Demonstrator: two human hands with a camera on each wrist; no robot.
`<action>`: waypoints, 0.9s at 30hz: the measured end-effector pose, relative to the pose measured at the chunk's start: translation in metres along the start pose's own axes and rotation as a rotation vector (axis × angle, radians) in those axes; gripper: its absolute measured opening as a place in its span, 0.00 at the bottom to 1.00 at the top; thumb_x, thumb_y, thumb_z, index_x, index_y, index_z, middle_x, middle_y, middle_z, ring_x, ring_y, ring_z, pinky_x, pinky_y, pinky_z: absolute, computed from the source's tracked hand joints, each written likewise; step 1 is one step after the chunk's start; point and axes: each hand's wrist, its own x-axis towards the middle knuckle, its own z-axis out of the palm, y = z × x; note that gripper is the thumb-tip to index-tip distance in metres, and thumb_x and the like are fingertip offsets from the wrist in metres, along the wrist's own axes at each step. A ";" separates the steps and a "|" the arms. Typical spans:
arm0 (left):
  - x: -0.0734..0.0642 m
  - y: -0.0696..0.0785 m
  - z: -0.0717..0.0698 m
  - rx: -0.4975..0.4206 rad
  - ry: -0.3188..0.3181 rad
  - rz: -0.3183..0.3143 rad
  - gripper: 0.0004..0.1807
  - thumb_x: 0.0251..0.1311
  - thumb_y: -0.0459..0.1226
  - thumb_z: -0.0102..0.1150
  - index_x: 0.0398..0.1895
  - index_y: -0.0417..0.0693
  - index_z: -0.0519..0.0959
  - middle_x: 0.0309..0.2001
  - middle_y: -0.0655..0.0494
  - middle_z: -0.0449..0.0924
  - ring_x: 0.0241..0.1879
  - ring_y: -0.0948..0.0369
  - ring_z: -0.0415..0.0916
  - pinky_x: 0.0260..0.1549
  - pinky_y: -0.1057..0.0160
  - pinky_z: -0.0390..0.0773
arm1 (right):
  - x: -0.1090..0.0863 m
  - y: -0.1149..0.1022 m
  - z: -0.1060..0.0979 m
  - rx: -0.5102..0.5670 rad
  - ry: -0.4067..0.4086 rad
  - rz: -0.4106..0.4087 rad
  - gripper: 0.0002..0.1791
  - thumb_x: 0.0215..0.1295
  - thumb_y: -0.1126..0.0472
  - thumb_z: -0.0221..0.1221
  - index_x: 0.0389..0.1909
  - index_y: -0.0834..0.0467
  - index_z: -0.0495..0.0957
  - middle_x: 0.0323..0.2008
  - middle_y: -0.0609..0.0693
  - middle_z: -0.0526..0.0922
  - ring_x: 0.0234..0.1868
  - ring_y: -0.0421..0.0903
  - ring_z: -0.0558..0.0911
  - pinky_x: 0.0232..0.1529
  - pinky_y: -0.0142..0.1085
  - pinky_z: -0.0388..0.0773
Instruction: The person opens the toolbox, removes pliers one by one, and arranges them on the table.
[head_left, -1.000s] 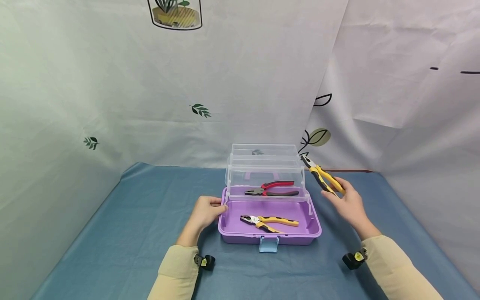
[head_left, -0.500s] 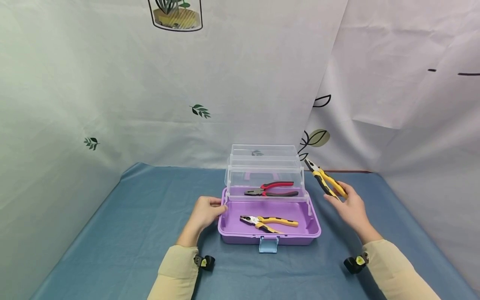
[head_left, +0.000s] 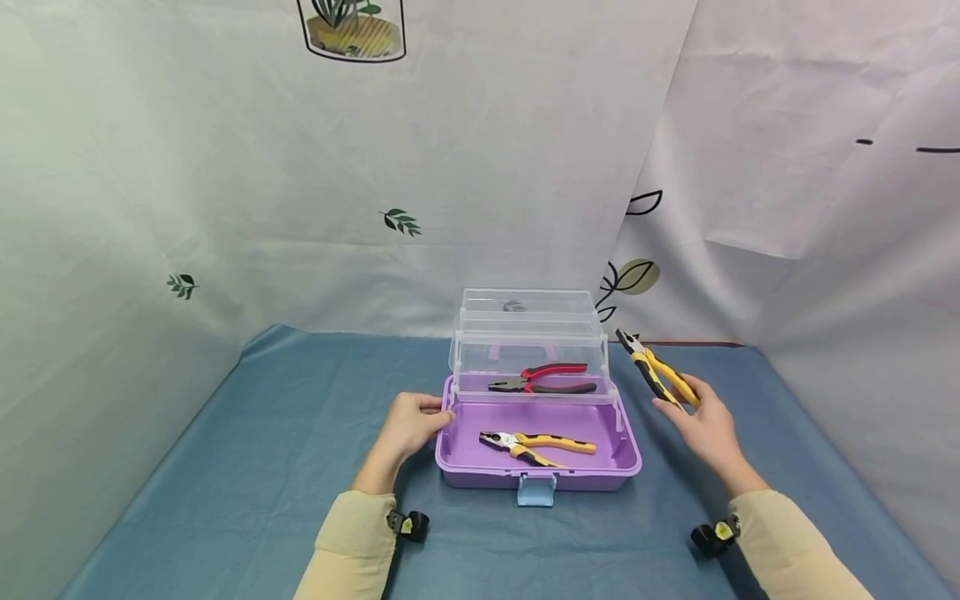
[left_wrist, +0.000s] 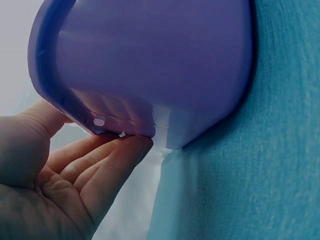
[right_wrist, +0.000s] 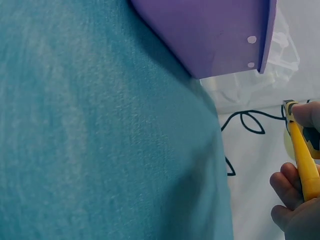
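A purple toolbox (head_left: 536, 481) stands with its clear lid (head_left: 528, 300) raised at the back. My left hand (head_left: 408, 427) pinches its left wall, thumb over the rim and fingers outside, as the left wrist view shows. Yellow-and-black pliers (head_left: 558, 442) lie in the box's bottom. Red-and-black pliers (head_left: 558, 386) rest behind them, seen through a clear tray. To the right of the box, my right hand (head_left: 705, 423) holds a second pair of yellow-and-black pliers (head_left: 651, 365) by the handles, jaws pointing up and left. In the right wrist view, the thumb lies over one yellow handle (right_wrist: 303, 160).
A light blue latch (head_left: 536, 492) hangs from the box's front. Blue cloth (head_left: 300, 467) covers the table, and pale fabric with printed leaves (head_left: 401, 221) hangs behind and at both sides. Each wrist carries a small black camera (head_left: 712, 539).
My right hand has moved slightly right and down with its pliers, away from the box. The left hand, the box and the pliers in it stay put.
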 end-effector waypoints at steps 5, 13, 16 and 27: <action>-0.001 0.000 0.000 -0.005 -0.001 -0.004 0.15 0.51 0.30 0.64 0.43 0.31 0.82 0.37 0.37 0.85 0.29 0.57 0.84 0.29 0.60 0.84 | -0.002 0.005 0.000 -0.008 0.004 0.014 0.43 0.62 0.47 0.60 0.68 0.68 0.55 0.57 0.69 0.73 0.58 0.63 0.70 0.53 0.56 0.70; -0.001 0.000 0.000 -0.029 -0.005 -0.002 0.14 0.50 0.29 0.64 0.40 0.30 0.82 0.36 0.37 0.85 0.28 0.59 0.83 0.27 0.61 0.84 | -0.005 0.011 0.001 -0.047 0.006 0.028 0.43 0.62 0.45 0.59 0.67 0.69 0.56 0.55 0.69 0.74 0.55 0.62 0.72 0.49 0.54 0.72; -0.001 0.000 0.000 -0.032 -0.005 -0.002 0.14 0.50 0.29 0.64 0.40 0.30 0.82 0.36 0.37 0.85 0.28 0.59 0.83 0.27 0.61 0.84 | -0.005 0.013 0.000 -0.051 0.001 0.032 0.43 0.62 0.44 0.59 0.67 0.69 0.56 0.55 0.69 0.74 0.54 0.61 0.72 0.48 0.52 0.72; -0.001 0.001 0.000 -0.033 -0.005 -0.007 0.14 0.50 0.29 0.64 0.41 0.30 0.82 0.36 0.38 0.85 0.29 0.59 0.83 0.28 0.62 0.84 | -0.009 0.016 0.000 -0.064 -0.032 0.097 0.45 0.63 0.44 0.58 0.68 0.70 0.53 0.57 0.70 0.72 0.56 0.62 0.71 0.52 0.55 0.72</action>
